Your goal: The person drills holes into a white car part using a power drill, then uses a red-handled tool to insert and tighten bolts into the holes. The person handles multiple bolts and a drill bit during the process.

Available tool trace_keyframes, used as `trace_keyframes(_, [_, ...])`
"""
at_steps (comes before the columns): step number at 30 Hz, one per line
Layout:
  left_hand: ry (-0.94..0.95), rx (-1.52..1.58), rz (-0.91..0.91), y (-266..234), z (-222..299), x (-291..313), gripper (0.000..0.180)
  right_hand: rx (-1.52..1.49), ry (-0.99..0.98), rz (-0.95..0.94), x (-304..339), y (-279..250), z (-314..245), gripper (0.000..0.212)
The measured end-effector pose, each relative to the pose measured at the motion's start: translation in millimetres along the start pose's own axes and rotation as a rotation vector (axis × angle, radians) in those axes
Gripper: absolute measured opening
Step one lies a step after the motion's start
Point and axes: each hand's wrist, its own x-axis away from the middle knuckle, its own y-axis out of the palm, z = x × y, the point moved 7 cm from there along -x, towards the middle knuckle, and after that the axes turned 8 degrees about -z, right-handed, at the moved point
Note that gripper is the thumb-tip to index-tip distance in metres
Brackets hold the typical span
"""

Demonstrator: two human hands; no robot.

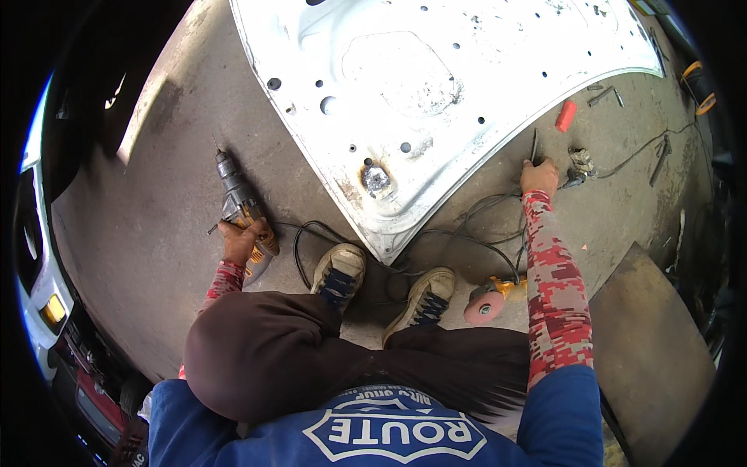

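My left hand (243, 237) is wrapped round a yellow and grey power drill (235, 196), whose long thin bit points away from me above the floor. To the right, my right hand (541, 177) is closed on a thin, dark, pointed metal tool (535, 142); its exact kind is unclear. Between my hands lies a white car body panel (412, 159) with several holes. Near its closest corner is a bare, scorched patch (377, 180). A red cylinder (566, 116) and a crumpled greyish object (580, 163) rest on the floor beyond my right hand.
An angle grinder with a pink disc (484, 308) lies by my right shoe (424, 302). Black cables (475, 214) loop over the floor around my feet. Several metal tools (660, 159) lie at far right, a flat sheet (657, 335) at near right. A vehicle (43, 257) stands left.
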Motion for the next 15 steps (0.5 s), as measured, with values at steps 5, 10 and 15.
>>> trace_keyframes(5, [-0.004, -0.33, 0.072, -12, 21, 11, 0.112, 0.019, 0.001, -0.091, 1, -3, 2, 0.03])
trace_keyframes(10, [0.653, 0.087, 0.094, -27, 156, 79, 0.057, -0.259, -0.26, 0.07, 32, -49, -33, 0.026])
trace_keyframes(15, [1.071, -0.113, -0.527, 35, 320, 148, 0.046, -0.834, -0.497, -0.086, 100, -106, -116, 0.02])
